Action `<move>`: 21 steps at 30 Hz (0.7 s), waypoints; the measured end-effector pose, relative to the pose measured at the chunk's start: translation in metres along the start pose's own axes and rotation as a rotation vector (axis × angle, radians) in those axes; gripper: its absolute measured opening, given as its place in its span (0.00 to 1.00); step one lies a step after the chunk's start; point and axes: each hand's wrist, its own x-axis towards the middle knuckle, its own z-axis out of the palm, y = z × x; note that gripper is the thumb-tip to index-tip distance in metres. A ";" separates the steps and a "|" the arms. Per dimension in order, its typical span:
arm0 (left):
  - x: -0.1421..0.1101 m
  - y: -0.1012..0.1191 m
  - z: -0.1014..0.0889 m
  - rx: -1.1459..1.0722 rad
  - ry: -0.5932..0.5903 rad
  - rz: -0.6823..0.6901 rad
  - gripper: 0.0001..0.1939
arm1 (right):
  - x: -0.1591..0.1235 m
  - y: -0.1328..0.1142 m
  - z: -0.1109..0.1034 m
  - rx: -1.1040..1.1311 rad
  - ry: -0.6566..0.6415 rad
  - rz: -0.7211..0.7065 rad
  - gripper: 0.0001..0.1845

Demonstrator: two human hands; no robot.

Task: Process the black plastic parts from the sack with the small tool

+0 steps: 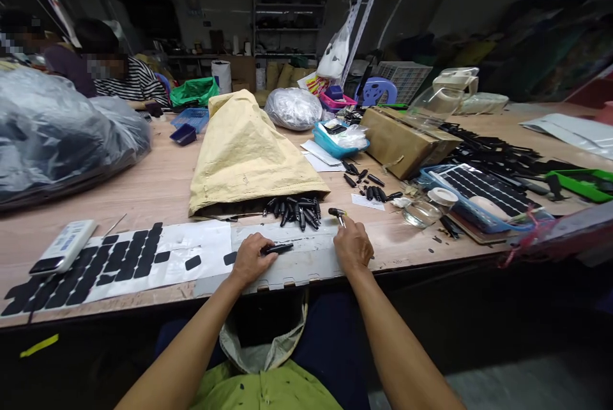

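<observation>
Left hand [253, 258] in a pinch round a smooth black stick [281, 248], right hand [353, 247] tight round a black-headed tool [336, 212]

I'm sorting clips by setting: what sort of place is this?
Probably a small workshop for hand assembly. A long worktable carries a pale yellow sack with black parts at its mouth, and a co-worker in a striped top is across it.

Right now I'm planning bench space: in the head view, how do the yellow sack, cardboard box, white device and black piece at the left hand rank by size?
1. Yellow sack
2. Cardboard box
3. White device
4. Black piece at the left hand, partly hidden by fingers
</observation>
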 end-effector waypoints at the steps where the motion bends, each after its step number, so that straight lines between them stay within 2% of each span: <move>1: 0.000 0.001 0.000 -0.005 -0.004 -0.005 0.06 | -0.008 -0.002 -0.005 0.085 0.011 -0.018 0.21; 3: 0.000 0.001 -0.001 -0.015 -0.012 -0.014 0.06 | -0.028 -0.008 -0.013 0.289 -0.001 -0.120 0.21; 6: 0.000 0.001 -0.001 -0.023 -0.013 -0.014 0.07 | -0.061 -0.019 -0.020 0.564 -0.148 -0.319 0.20; 9: 0.000 0.000 0.000 -0.021 -0.003 -0.007 0.07 | -0.087 -0.028 -0.019 0.636 -0.245 -0.430 0.20; 12: 0.000 0.000 0.000 -0.018 -0.003 -0.008 0.06 | -0.100 -0.032 -0.013 0.609 -0.268 -0.463 0.19; 15: 0.000 0.000 0.000 -0.015 -0.012 -0.014 0.06 | -0.104 -0.029 -0.008 0.568 -0.286 -0.439 0.19; 21: 0.000 0.001 -0.001 -0.028 -0.015 -0.018 0.06 | -0.108 -0.037 -0.010 0.596 -0.285 -0.447 0.20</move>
